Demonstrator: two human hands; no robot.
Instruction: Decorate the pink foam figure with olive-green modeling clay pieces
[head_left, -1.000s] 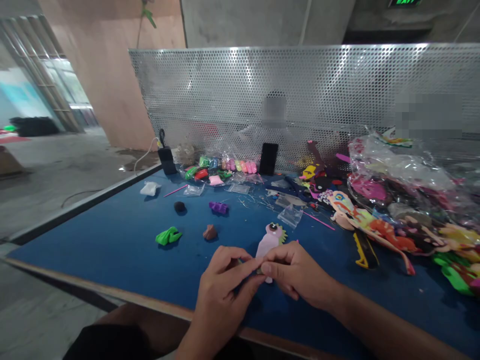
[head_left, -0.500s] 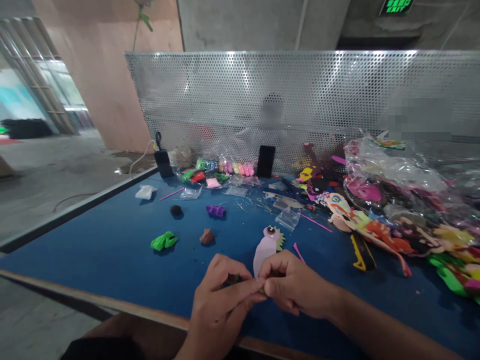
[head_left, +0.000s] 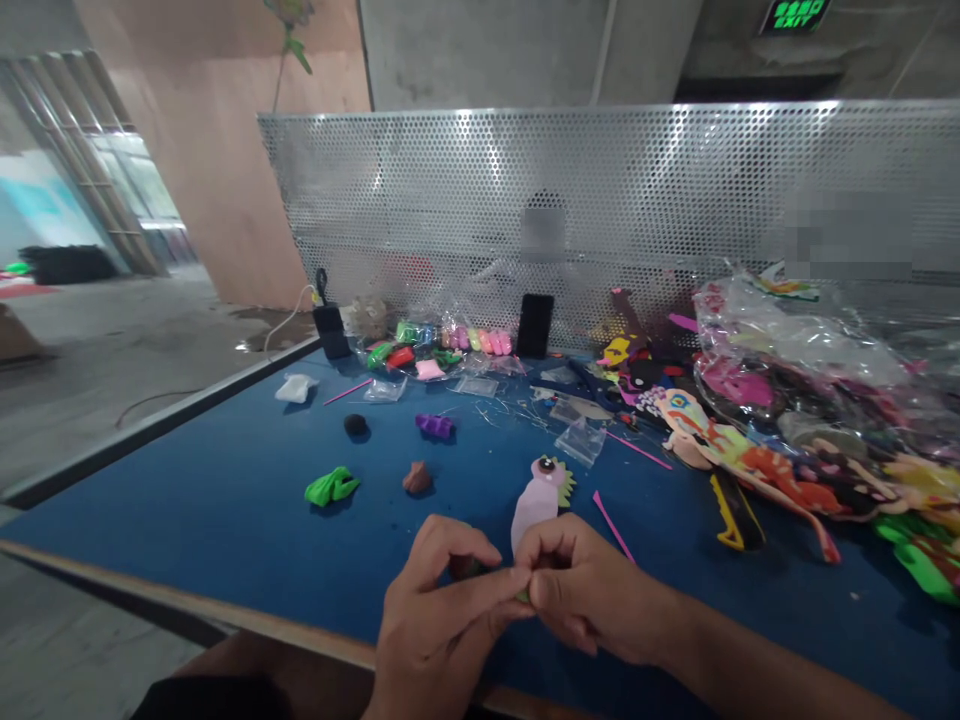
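Left hand point(head_left: 439, 615) and right hand point(head_left: 600, 590) meet, fingertips pinching small, mostly hidden olive-green lump point(head_left: 523, 595); flat pale-lilac figure with green spiky edge point(head_left: 534, 508) lies just beyond, on blue tabletop point(head_left: 247, 520).

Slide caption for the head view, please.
Left hand and right hand hold a small greenish piece at their fingertips, near a lilac figure on a blue table.

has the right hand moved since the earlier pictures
Yes. Judged against the pink stick lying on the table, the right hand has shifted toward the table's near edge, baring more of the stick.
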